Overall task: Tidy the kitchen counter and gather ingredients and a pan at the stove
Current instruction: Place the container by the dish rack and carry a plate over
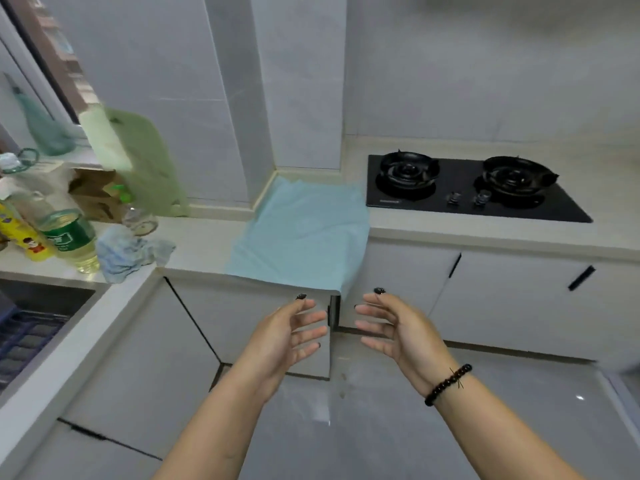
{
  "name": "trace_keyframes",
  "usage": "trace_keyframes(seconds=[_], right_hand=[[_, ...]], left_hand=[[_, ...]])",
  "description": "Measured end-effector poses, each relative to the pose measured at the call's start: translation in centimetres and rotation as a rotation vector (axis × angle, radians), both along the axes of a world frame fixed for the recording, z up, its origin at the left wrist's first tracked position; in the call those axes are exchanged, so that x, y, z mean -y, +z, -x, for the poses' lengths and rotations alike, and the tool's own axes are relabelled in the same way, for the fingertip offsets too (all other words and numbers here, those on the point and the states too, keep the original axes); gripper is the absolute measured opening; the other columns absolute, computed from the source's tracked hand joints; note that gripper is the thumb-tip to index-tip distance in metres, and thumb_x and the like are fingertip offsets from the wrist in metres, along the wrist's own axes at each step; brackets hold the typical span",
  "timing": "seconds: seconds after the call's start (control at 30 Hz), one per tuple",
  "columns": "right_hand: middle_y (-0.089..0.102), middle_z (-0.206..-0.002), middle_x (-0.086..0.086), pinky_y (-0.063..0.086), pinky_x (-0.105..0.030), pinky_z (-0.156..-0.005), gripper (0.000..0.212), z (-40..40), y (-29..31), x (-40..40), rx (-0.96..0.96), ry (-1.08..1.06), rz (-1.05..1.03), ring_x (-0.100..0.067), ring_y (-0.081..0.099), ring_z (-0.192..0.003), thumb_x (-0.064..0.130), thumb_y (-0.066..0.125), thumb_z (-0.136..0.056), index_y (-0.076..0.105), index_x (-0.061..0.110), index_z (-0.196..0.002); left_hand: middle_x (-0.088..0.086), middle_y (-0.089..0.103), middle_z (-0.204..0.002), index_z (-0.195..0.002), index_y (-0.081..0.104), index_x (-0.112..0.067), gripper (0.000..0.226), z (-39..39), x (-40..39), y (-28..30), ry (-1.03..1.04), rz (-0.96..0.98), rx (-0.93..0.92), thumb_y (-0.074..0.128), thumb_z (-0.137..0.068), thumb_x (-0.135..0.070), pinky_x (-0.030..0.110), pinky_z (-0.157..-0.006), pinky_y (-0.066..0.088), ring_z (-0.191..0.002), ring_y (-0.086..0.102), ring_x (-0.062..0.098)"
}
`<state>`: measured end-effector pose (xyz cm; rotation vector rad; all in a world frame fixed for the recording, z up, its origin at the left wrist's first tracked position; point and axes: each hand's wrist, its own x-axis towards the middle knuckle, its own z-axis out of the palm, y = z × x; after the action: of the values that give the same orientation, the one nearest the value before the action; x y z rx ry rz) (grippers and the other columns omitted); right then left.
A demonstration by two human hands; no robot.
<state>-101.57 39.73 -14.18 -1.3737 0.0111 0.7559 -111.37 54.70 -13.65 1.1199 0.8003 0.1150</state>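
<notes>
A black two-burner gas stove (460, 199) is set into the counter at the right, with nothing on its burners. A light blue cloth (304, 233) lies flat on the counter corner and hangs over the front edge. My left hand (287, 337) and my right hand (398, 327) are held out in front of the cabinet below that cloth, palms facing each other, fingers spread, holding nothing. At the left stand an oil bottle with a green label (69, 237), a yellow bottle (24, 233) and a crumpled blue-white rag (128, 254).
A green cutting board (145, 161) leans against the wall beside a brown cardboard box (93, 195). A small clear bottle (138, 216) stands near the rag. The sink (38, 320) with a dark rack is at the lower left. White cabinet doors (512, 299) run under the stove.
</notes>
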Motion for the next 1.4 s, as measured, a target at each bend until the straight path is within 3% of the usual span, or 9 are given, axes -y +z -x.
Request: trace_keyframes(seconds=[0.43, 0.7, 0.93, 1.4], right_hand=[[0.069, -0.105, -0.009, 0.05, -0.042, -0.09, 0.023, -10.2, -1.9, 9.9, -0.052, -0.402, 0.053, -0.028, 0.064, -0.104, 0.028, 0.053, -0.094, 0.065, 0.011, -0.104], [0.07, -0.11, -0.012, 0.051, -0.043, -0.09, 0.022, -21.4, -2.5, 11.7, -0.045, -0.572, 0.086, -0.027, 0.065, -0.099, 0.027, 0.058, -0.092, 0.067, 0.011, -0.104], [0.07, -0.109, -0.012, 0.053, -0.04, -0.086, 0.028, -30.3, -2.3, 14.0, -0.058, -0.732, 0.042, -0.031, 0.065, -0.106, 0.025, 0.06, -0.091, 0.067, 0.006, -0.11], [0.07, -0.109, -0.011, 0.054, -0.037, -0.083, 0.023, -40.8, -3.0, 23.7, -0.083, -0.84, 0.08, -0.03, 0.066, -0.104, 0.022, 0.058, -0.093, 0.067, 0.009, -0.11]], left_hand=[[0.007, 0.073, -0.107, -0.106, 0.063, -0.016, 0.022, -17.5, 6.2, -1.5, -0.374, 0.04, -0.047, 0.048, -0.098, -0.029, 0.031, -0.074, 0.051, -0.094, 0.069, 0.021], [0.008, 0.073, -0.109, -0.109, 0.064, -0.014, 0.026, -31.9, 7.8, -2.4, -0.541, 0.061, -0.065, 0.046, -0.1, -0.03, 0.032, -0.078, 0.052, -0.101, 0.068, 0.024], [0.006, 0.074, -0.106, -0.112, 0.064, -0.013, 0.027, -42.5, 9.9, -2.6, -0.678, 0.045, -0.069, 0.046, -0.099, -0.029, 0.032, -0.078, 0.053, -0.092, 0.07, 0.021], [0.007, 0.075, -0.104, -0.114, 0.064, -0.011, 0.028, -55.6, 19.9, -3.2, -0.79, 0.055, -0.102, 0.048, -0.099, -0.029, 0.034, -0.081, 0.053, -0.095, 0.071, 0.024]])
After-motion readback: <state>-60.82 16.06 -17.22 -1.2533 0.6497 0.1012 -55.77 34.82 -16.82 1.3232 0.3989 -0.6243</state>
